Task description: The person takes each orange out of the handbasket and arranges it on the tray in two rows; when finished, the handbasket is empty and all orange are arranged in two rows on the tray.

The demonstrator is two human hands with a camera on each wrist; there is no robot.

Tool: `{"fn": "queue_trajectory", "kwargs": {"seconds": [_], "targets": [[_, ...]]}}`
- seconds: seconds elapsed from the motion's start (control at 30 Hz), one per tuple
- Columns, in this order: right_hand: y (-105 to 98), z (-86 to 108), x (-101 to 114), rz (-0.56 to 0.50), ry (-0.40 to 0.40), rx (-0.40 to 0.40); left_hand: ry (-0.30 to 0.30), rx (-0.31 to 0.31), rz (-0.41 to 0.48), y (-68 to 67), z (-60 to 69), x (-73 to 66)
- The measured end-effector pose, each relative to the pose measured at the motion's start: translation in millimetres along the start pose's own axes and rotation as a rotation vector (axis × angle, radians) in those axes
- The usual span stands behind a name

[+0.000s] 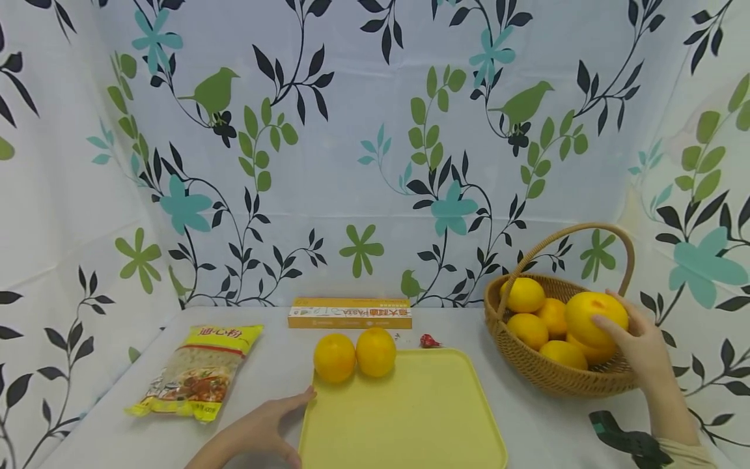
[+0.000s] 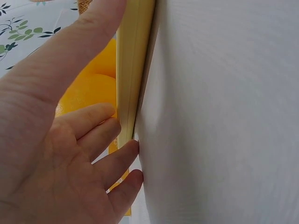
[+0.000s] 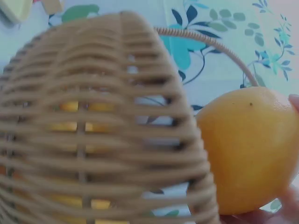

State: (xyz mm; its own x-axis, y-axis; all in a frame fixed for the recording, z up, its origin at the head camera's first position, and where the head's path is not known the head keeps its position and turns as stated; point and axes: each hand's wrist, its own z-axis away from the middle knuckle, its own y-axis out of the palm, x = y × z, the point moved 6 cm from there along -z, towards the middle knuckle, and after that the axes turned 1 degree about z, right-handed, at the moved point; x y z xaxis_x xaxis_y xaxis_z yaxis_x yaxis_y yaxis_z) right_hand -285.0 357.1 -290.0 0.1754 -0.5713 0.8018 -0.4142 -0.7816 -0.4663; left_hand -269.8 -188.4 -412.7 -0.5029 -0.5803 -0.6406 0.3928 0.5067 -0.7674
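Observation:
My right hand (image 1: 647, 345) grips a large orange (image 1: 592, 318) above the right side of a wicker basket (image 1: 524, 365). In the right wrist view this orange (image 3: 247, 149) shows beside the woven basket wall (image 3: 93, 70), with only some fingertips visible. Several yellow and orange fruits (image 1: 527, 330) lie inside the basket. On the left, my left hand (image 1: 263, 423) touches the left edge of a yellow tray (image 1: 404, 417), thumb and fingers spread. The left wrist view has its fingers fairly straight against the tray's side (image 2: 133, 60). Two oranges (image 1: 334, 358) sit side by side at the tray's far left corner.
A bag of pasta (image 1: 199, 374) lies on the white table left of the tray. Behind the tray is a yellow-and-white pasta box (image 1: 350, 314), and a small red wrapped item (image 1: 430, 341) lies nearby. A patterned curtain (image 1: 363, 163) hangs around the table.

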Motion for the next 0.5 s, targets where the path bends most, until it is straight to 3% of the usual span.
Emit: {"fn": "queue_trajectory", "kwargs": {"seconds": [0.23, 0.37, 0.5], "targets": [[6, 4.6, 13, -0.050, -0.102, -0.039, 0.012, 0.006, 0.007, -0.3, 1.3, 2.1], [8, 5.6, 17, -0.062, -0.113, -0.049, 0.020, 0.002, 0.023, -1.1, 1.4, 1.6], [15, 7.4, 21, -0.079, -0.120, 0.014, -0.086, -0.001, 0.096, 2.1, 1.5, 4.5]]}}
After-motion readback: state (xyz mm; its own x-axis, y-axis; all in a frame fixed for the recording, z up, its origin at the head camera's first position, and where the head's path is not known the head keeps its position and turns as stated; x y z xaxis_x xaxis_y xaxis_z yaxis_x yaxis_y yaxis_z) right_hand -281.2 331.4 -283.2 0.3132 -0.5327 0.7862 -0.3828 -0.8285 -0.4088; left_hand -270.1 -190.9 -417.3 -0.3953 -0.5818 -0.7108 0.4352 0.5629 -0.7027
